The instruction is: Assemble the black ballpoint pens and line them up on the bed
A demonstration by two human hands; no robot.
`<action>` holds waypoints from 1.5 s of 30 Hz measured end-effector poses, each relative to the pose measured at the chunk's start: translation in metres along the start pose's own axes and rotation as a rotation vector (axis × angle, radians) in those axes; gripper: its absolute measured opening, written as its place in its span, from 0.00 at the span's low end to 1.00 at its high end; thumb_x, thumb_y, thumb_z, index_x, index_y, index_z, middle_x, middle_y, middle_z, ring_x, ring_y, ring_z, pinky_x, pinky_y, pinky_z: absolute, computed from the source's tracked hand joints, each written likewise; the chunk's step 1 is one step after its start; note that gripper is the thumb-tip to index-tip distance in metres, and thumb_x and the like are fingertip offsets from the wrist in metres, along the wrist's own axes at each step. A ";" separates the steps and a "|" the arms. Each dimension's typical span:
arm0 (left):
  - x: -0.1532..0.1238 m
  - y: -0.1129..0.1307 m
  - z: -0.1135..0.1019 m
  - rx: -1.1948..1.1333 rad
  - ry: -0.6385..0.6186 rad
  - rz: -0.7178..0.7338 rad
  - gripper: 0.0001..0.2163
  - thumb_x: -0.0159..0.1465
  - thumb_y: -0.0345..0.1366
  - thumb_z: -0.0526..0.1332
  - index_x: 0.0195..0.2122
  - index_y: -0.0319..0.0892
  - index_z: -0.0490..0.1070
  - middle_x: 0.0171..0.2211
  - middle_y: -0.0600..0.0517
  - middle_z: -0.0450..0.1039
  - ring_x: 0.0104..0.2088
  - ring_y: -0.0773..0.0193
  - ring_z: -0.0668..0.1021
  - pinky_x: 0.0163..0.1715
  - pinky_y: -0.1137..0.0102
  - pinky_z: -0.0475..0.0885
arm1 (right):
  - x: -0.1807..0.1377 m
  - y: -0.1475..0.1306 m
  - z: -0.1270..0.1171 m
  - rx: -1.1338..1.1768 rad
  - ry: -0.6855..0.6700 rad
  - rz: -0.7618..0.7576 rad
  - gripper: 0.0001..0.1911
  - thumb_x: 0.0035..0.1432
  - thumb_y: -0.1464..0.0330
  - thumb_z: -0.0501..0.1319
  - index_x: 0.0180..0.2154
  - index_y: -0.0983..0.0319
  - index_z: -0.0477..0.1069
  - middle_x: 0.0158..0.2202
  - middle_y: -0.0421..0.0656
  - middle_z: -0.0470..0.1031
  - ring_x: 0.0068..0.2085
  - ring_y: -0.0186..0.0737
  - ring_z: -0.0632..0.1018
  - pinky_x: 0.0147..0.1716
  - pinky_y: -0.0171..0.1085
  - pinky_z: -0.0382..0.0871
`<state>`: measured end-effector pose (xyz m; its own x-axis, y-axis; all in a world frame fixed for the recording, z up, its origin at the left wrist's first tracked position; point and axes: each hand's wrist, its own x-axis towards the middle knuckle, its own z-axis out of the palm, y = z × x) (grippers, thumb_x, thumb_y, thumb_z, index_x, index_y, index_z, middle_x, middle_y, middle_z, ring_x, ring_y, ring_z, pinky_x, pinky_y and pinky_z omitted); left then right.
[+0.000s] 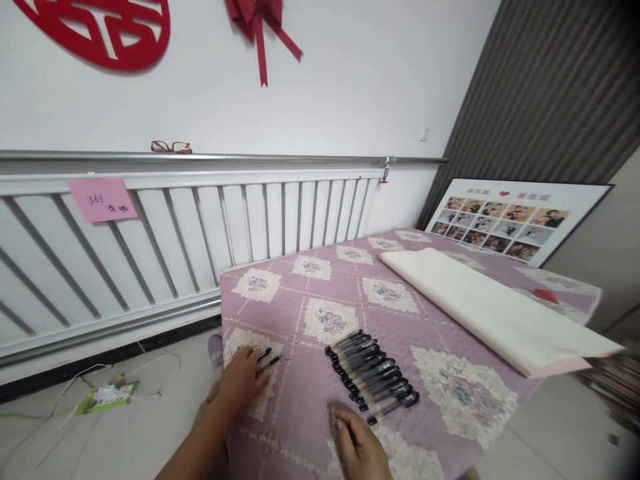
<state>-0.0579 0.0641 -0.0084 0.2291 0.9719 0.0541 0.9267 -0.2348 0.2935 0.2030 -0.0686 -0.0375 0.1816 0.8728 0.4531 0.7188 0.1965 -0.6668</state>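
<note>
Counter (305,387) under purple cloth with pale floral diamonds. On it, a single slanted row of black-capped pens (384,368), packed side by side, some touching or overlapping; roughly a dozen, but the overlap blocks an exact count. Two more pens (269,365) lie left of the row, well apart from it, their dark ends poking out by the left hand (245,377). Left fingers partly spread, bent down over those two; can't tell if they grip. Right hand (361,445) low, near end of row, apart from it. Right fingers curled in, thumb against index; can't tell if anything is inside.

Farther right on the counter: one large folded cream sheet (465,303), one small red item (546,295) beyond it. Behind, one photo board (515,223) leaning back, fifteen photos, three rows of five, one red heart above them.

Left side: one radiator (240,220), one pink note (103,200) on it marked 361, one pair of glasses (171,148) on the pipe above. Floor: one green-and-white power strip (100,397), white plugs in it. Wall: one red bow (259,15), one red cutout (135,47).
</note>
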 end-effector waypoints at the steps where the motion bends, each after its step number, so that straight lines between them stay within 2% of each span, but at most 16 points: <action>1: -0.005 -0.005 0.001 0.008 0.003 -0.013 0.24 0.58 0.42 0.59 0.55 0.42 0.63 0.51 0.44 0.65 0.51 0.53 0.67 0.51 0.64 0.60 | 0.000 0.000 0.000 -0.001 -0.003 0.000 0.11 0.59 0.65 0.54 0.36 0.58 0.76 0.35 0.44 0.81 0.37 0.41 0.81 0.38 0.34 0.76; 3: -0.012 -0.015 0.003 0.015 0.029 -0.043 0.22 0.59 0.41 0.58 0.54 0.40 0.64 0.50 0.43 0.66 0.51 0.53 0.68 0.50 0.64 0.60 | 0.000 0.000 0.000 -0.004 -0.015 0.003 0.12 0.59 0.64 0.54 0.36 0.58 0.76 0.36 0.44 0.81 0.37 0.41 0.81 0.38 0.34 0.76; 6: -0.019 -0.025 0.005 -0.008 0.039 -0.055 0.10 0.61 0.38 0.56 0.40 0.41 0.70 0.41 0.46 0.70 0.44 0.57 0.71 0.45 0.67 0.62 | 0.000 -0.001 0.000 -0.008 -0.034 0.009 0.12 0.60 0.64 0.54 0.36 0.58 0.76 0.36 0.44 0.80 0.38 0.40 0.81 0.39 0.34 0.75; 9: -0.019 -0.024 0.005 -0.027 0.042 -0.037 0.07 0.63 0.36 0.54 0.32 0.42 0.70 0.37 0.49 0.70 0.41 0.59 0.72 0.43 0.69 0.62 | 0.000 -0.001 -0.001 -0.016 -0.038 0.013 0.12 0.60 0.64 0.54 0.36 0.58 0.76 0.36 0.44 0.80 0.38 0.40 0.81 0.39 0.34 0.75; 21: 0.009 -0.013 -0.002 -0.001 0.080 -0.117 0.07 0.64 0.37 0.55 0.36 0.42 0.71 0.38 0.49 0.70 0.42 0.60 0.71 0.42 0.69 0.61 | 0.001 0.001 0.000 -0.025 -0.027 0.001 0.12 0.59 0.64 0.55 0.36 0.58 0.76 0.37 0.44 0.81 0.38 0.41 0.81 0.40 0.35 0.75; 24: 0.011 -0.005 -0.007 0.022 0.117 -0.114 0.09 0.63 0.37 0.56 0.41 0.41 0.70 0.41 0.48 0.69 0.44 0.57 0.70 0.43 0.67 0.61 | 0.000 0.003 0.001 -0.029 -0.041 0.004 0.12 0.59 0.64 0.55 0.37 0.58 0.76 0.37 0.45 0.81 0.39 0.41 0.81 0.40 0.35 0.75; 28: 0.013 0.023 -0.005 0.057 0.143 -0.009 0.10 0.62 0.37 0.56 0.45 0.44 0.69 0.44 0.49 0.68 0.47 0.55 0.68 0.46 0.65 0.59 | -0.001 0.005 0.002 -0.032 -0.034 0.002 0.12 0.59 0.64 0.55 0.37 0.58 0.76 0.37 0.45 0.81 0.39 0.41 0.81 0.40 0.35 0.75; 33: 0.024 0.061 0.013 0.093 0.074 0.139 0.08 0.63 0.36 0.55 0.38 0.45 0.73 0.41 0.50 0.70 0.46 0.57 0.69 0.46 0.65 0.58 | 0.000 0.000 0.001 -0.026 -0.031 0.004 0.11 0.59 0.65 0.55 0.36 0.59 0.76 0.37 0.44 0.80 0.38 0.41 0.80 0.40 0.34 0.74; 38: 0.031 0.064 0.018 0.119 0.061 0.122 0.10 0.64 0.32 0.52 0.35 0.43 0.73 0.39 0.47 0.71 0.44 0.55 0.70 0.44 0.63 0.59 | -0.002 -0.005 -0.001 -0.025 -0.025 0.008 0.11 0.60 0.66 0.54 0.36 0.58 0.75 0.36 0.44 0.80 0.38 0.40 0.80 0.38 0.34 0.74; 42: 0.031 0.058 0.009 0.119 0.092 0.077 0.12 0.65 0.31 0.50 0.41 0.43 0.72 0.42 0.46 0.69 0.45 0.54 0.69 0.45 0.64 0.59 | -0.002 -0.006 0.001 0.007 -0.001 0.002 0.11 0.59 0.67 0.54 0.34 0.58 0.75 0.33 0.43 0.80 0.36 0.39 0.80 0.36 0.33 0.74; 45: 0.029 0.073 0.006 0.093 0.080 0.111 0.12 0.64 0.31 0.50 0.44 0.44 0.70 0.44 0.47 0.68 0.47 0.56 0.68 0.46 0.65 0.59 | -0.003 -0.006 0.001 0.050 0.033 0.031 0.11 0.59 0.67 0.54 0.35 0.58 0.75 0.33 0.43 0.80 0.35 0.39 0.80 0.36 0.32 0.74</action>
<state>0.0185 0.0754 0.0091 0.3100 0.9374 0.1586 0.9215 -0.3373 0.1923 0.1975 -0.0716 -0.0355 0.2259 0.8639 0.4501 0.6785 0.1921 -0.7091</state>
